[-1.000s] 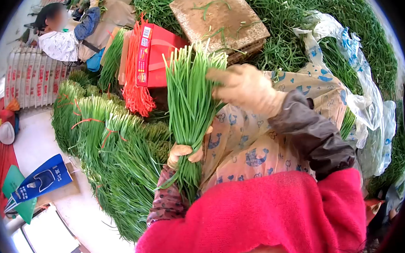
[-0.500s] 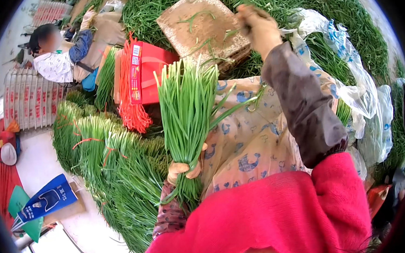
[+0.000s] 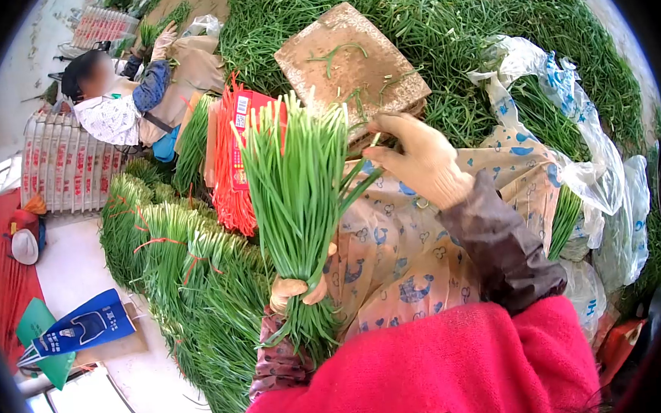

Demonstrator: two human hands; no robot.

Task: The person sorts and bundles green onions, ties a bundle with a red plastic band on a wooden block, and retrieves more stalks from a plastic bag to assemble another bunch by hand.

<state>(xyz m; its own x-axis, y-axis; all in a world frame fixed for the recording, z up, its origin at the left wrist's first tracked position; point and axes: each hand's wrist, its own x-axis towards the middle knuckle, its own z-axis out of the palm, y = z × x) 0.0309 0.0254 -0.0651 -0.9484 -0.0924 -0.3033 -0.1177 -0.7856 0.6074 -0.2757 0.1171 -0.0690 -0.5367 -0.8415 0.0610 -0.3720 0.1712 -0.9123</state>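
Note:
A thick bunch of green stalks (image 3: 295, 186) stands upright, pale cut ends at the top. My gloved left hand (image 3: 299, 292) is closed around its lower part, with leaf tips hanging below. My gloved right hand (image 3: 414, 156) is beside the bunch at its upper right, thumb and fingers closing on a stalk that slants out from the bunch. Under both hands, a patterned plastic apron (image 3: 417, 254) covers my lap. Left of the bunch, orange-red ties (image 3: 233, 201) hang beside a red box (image 3: 260, 108).
Tied bundles (image 3: 198, 267) are stacked at the left. Ahead lies a worn board (image 3: 352, 61) with loose leaves on it, amid heaps of greens (image 3: 479, 31). Clear plastic (image 3: 600, 167) lies at the right. A co-worker (image 3: 112, 99) sits at the upper left.
My right hand went up past the board's right edge, then came back down to the bunch's upper right. My left hand has kept its hold on the bunch.

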